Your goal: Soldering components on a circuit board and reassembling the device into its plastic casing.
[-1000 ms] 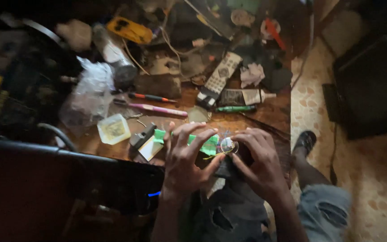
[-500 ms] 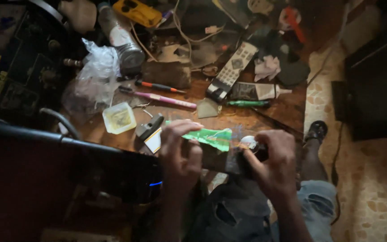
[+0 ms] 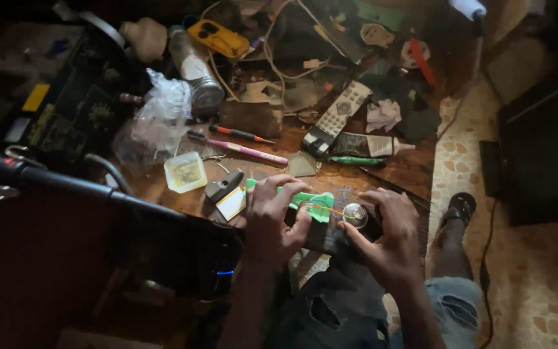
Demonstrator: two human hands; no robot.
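The person holds a small green circuit board [image 3: 314, 205] at the near edge of the cluttered wooden surface [image 3: 414, 169], right between both hands. The left hand [image 3: 272, 223] grips the board's left end, fingers curled over it. The board's long side runs left to right, with thin wires on it. The right hand [image 3: 385, 236] closes on the right end, where a small round shiny part [image 3: 355, 214] sits. Both hands are equally near. A remote control [image 3: 337, 117] lies farther back.
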